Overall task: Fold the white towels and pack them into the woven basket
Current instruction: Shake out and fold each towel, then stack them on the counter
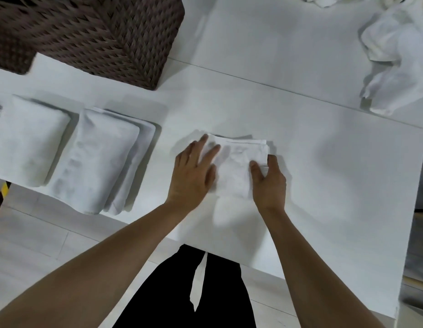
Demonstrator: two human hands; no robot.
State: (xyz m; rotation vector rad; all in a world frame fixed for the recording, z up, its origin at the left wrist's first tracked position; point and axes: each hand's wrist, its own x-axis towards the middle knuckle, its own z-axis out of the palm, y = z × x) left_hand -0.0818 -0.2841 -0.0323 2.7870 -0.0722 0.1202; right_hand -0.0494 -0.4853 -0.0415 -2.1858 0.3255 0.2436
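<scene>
White table fills my view, with the woven basket at eleven o'clock. Centre, the folded towel runs its long axis twelve to six; my left hand presses it with flat fingers, and my right hand pinches its three o'clock edge

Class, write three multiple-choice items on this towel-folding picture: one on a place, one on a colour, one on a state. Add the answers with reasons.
1. Where does the unfolded towel heap lie?
A. far right of the table
B. inside the basket
C. on the floor

2. What colour is the woven basket?
A. white
B. dark brown
C. yellow

3. How does the left hand lie on the small folded towel?
A. clenched in a fist
B. fingers flat, pressing
C. lifted clear

Answers: 1 A, it lies crumpled at the far right. 2 B, its weave is dark brown. 3 B, straight fingers rest on it, while the right hand pinches its edge.
</scene>
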